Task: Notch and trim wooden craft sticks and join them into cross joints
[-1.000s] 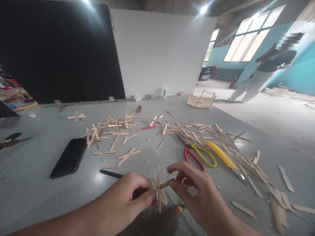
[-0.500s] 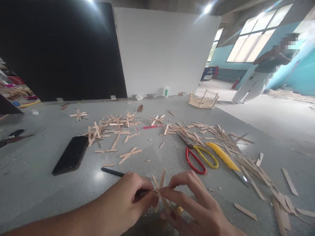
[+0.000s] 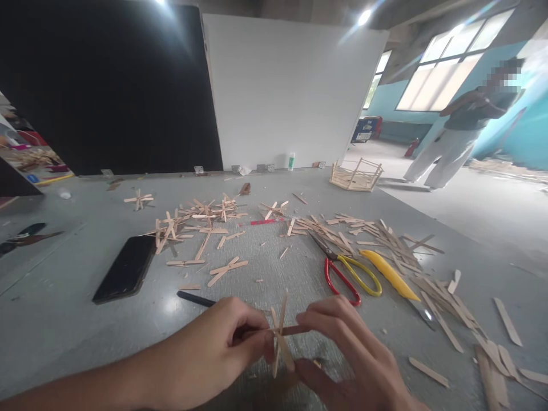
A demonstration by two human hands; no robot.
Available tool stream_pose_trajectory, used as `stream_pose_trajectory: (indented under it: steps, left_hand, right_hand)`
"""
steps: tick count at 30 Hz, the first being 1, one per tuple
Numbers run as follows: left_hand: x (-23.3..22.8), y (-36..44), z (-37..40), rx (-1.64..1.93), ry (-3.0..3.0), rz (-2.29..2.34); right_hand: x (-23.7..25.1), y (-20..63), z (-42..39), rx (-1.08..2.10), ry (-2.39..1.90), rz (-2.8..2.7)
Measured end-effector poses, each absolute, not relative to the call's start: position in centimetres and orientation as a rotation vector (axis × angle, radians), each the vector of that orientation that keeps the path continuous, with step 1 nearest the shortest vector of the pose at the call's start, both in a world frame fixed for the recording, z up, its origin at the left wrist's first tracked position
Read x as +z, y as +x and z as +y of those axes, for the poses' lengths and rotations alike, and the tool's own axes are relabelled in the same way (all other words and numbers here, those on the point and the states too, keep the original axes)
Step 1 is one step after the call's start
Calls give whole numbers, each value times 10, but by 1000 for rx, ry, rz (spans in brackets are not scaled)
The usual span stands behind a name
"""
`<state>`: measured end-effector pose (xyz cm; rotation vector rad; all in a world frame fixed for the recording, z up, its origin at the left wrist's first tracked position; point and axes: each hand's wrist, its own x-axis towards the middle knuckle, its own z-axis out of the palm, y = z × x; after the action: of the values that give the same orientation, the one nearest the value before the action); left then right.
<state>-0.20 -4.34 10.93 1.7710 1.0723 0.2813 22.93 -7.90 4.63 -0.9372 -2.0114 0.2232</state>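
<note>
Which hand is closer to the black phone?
Left. The left hand is just right of and below the black phone; the right hand is farther right, past the stick star.

Daylight poured in from the tall windows (image 3: 445, 68) at upper right, washing them out. Two ceiling lamps (image 3: 364, 16) flared with streaks. The grey worktop (image 3: 64, 319) carried soft glare patches. Wide-angle distortion bent the edges, and the standing person (image 3: 466, 131) looked blurred.
</note>
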Motion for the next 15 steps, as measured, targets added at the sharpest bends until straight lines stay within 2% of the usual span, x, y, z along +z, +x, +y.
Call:
stream_pose_trajectory:
  steps: [2,6,8,15]
  left_hand:
    - [114,-2,-43,231,1776,1067]
    - [112,-2,-42,179,1852,1065]
    - [106,0,-42,231,1941,1049]
    - [83,-4,-43,730,2325,829]
  right_hand:
    - [50,229,-77,320,-1045,-1949]
    - [54,223,-75,993,-1248,-1772]
    - [55,220,-77,1223,-1277,-1658]
    - [56,219,-78,1497,-1252,-1351]
